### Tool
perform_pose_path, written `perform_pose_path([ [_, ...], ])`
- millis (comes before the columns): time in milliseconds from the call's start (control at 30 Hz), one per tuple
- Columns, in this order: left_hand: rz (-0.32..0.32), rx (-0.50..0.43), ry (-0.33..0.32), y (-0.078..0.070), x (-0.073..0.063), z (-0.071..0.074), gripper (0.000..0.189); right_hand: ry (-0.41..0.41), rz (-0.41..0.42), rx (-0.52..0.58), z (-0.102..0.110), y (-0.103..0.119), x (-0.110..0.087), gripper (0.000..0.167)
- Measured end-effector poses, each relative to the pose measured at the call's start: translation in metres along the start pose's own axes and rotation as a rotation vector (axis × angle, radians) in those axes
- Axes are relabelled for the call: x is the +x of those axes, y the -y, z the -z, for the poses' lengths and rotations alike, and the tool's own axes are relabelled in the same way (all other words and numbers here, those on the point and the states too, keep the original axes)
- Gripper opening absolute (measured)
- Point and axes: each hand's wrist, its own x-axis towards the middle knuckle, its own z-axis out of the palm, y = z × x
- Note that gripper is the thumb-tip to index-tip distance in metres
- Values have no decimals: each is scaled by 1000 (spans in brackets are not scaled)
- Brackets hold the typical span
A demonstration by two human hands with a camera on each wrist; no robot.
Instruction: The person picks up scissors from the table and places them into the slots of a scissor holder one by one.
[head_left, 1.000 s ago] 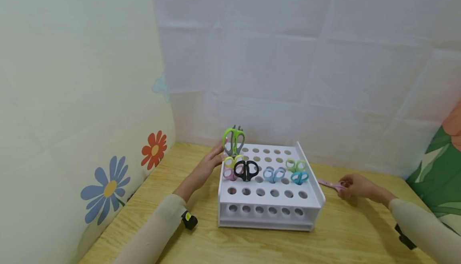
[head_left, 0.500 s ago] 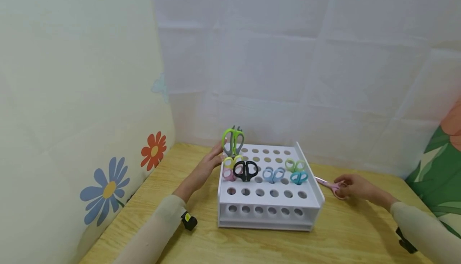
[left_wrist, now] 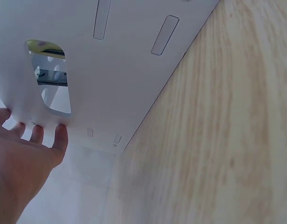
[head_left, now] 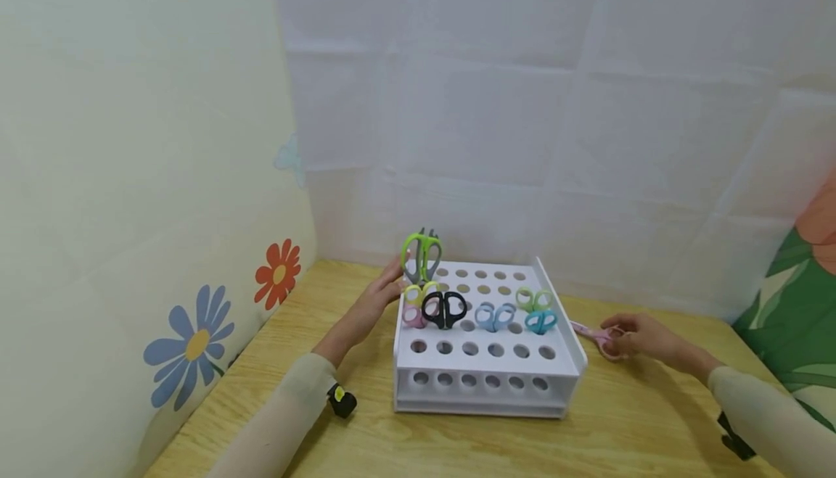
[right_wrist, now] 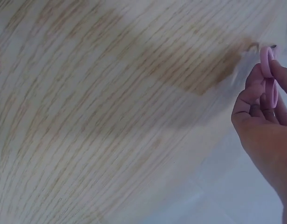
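My right hand [head_left: 643,338] holds pink scissors [head_left: 604,338] by the handle loops, just right of the rack; their blades point toward the rack. In the right wrist view, the thumb and fingers pinch the pink loops [right_wrist: 267,63]. My left hand [head_left: 372,307] touches the left side of the white rack [head_left: 483,365]; its fingertips rest against the side panel [left_wrist: 101,84] near a cut-out. Scissors standing in the rack's holes have green-grey [head_left: 421,259], yellow [head_left: 421,293], pink [head_left: 413,316], black [head_left: 444,310], light blue [head_left: 494,316], light green [head_left: 533,298] and teal handles [head_left: 540,321].
The rack stands on a wood-grain table [head_left: 627,420] and has rows of round holes on two levels. A white cloth [head_left: 490,101] hangs behind. Flower-printed sheets [head_left: 189,347] flank the table on the left and right.
The pink scissors have shifted slightly left toward the rack and turned in my right hand, so their loops show more. My left hand stays at the rack's side.
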Motion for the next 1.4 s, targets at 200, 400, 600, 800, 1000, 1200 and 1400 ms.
perform_pose_path([
  [200, -6, -1, 11, 2, 1, 0, 58, -2, 0, 90, 7, 4, -4, 52],
  [400, -31, 4, 4, 2, 1, 1, 54, -19, 21, 146, 12, 7, -5, 43],
  [600, -38, 1, 14, 3, 1, 2, 56, -94, 46, 100, 12, 14, -5, 39],
  [800, -36, 3, 18, 5, 2, 2, 58, -157, 54, 60, 11, 21, -6, 39],
  [1000, -30, 8, 17, 4, 3, 3, 58, -181, 105, 67, 13, 28, -6, 36],
  [1200, -32, 1, 23, 5, 3, 3, 59, -167, 114, 74, 14, 35, -6, 33],
  [1400, -16, 1, 20, 6, 2, 2, 58, -187, 130, 86, 14, 38, -5, 30],
])
